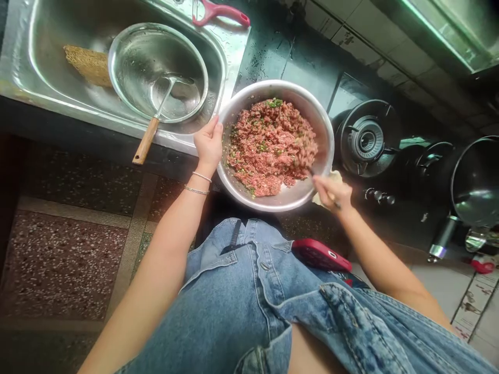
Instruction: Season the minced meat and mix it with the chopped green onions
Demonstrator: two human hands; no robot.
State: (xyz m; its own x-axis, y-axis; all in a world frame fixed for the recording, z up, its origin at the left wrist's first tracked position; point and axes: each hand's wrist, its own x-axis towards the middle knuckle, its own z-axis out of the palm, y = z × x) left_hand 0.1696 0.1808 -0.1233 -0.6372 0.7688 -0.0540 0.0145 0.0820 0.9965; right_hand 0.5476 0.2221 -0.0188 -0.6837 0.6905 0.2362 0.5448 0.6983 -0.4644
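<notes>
A wide steel bowl (pixel 326 136) holds ground meat (pixel 273 150) flecked with chopped green herbs. My left hand (pixel 209 140) grips the bowl's left rim, thumb on the upper edge and fingers going underneath, partly hidden. At the lower right of the bowl, my right hand (pixel 333 191) is closed around a thin-handled utensil (pixel 337 205). Its far end goes into the meat, where motion blurs it, so I cannot make out its kind. Bare steel shows at the bottom of the bowl near this hand. A pale cloth (pixel 336 177) lies just behind the right hand.
Left of the bowl is a steel sink (pixel 42 78) with a steel basin (pixel 117 78), a wooden-handled ladle (pixel 146 140) and a brown scrubber (pixel 88 65). A pink peeler (pixel 224 11) lies at the sink's edge. A gas burner (pixel 366 139) and a pan (pixel 477 182) are to the right.
</notes>
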